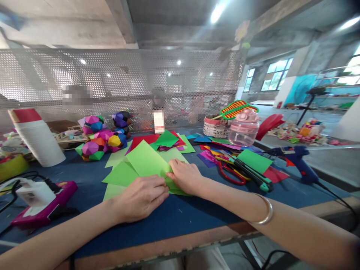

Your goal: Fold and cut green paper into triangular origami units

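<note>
Perforated metal screen (120, 80), windows (277, 73), ceiling lights (218, 13).

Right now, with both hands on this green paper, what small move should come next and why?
Probably run the right hand along the fold to crease it: the light green square paper sheet is raised at one corner, and the left hand pins its near edge against the blue table top.

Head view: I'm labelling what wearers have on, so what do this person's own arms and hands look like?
Both forearms are bare, with no sleeves in view. The left hand shows no glove, ring or watch. The right hand is also ungloved; a plain, smooth silver bangle circles the right forearm just above the wrist. No markings, cables or straps show on either arm. The fingers are too blurred to judge nails.
</note>
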### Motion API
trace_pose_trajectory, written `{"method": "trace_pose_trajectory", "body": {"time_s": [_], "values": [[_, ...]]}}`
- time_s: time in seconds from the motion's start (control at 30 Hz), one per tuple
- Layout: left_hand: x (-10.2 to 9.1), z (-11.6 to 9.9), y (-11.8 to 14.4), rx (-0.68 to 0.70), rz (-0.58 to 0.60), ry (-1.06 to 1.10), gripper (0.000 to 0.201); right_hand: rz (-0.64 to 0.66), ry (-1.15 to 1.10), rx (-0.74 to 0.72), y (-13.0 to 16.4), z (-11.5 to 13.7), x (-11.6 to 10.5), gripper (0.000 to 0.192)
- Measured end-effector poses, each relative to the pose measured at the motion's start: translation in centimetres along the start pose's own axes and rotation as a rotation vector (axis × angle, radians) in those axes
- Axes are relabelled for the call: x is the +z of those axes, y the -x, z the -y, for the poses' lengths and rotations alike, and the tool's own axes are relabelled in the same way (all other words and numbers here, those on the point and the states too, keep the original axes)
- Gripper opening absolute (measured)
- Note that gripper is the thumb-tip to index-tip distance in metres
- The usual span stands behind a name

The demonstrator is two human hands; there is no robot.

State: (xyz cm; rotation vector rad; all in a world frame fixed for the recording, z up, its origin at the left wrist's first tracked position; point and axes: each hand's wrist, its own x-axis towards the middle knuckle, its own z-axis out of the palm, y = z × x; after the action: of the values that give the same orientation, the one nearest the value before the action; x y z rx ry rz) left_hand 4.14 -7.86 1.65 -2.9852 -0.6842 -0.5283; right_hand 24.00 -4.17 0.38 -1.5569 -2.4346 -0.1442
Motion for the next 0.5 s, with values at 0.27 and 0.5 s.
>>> {"method": "trace_pose_trajectory", "body": {"time_s": [0.27, 0.5], "values": [[-0.2, -0.2, 0.2, -0.02, 0.037, 0.009, 0.04, 0.011, -0.053, -0.012, 0.7, 0.8, -0.6, 0.022], [-0.3, 0.0, 0.6, -0.021, 0.044, 0.058, 0.036, 0.217, -0.254, -0.069, 0.5, -0.8, -1.5, 0.028]]}}
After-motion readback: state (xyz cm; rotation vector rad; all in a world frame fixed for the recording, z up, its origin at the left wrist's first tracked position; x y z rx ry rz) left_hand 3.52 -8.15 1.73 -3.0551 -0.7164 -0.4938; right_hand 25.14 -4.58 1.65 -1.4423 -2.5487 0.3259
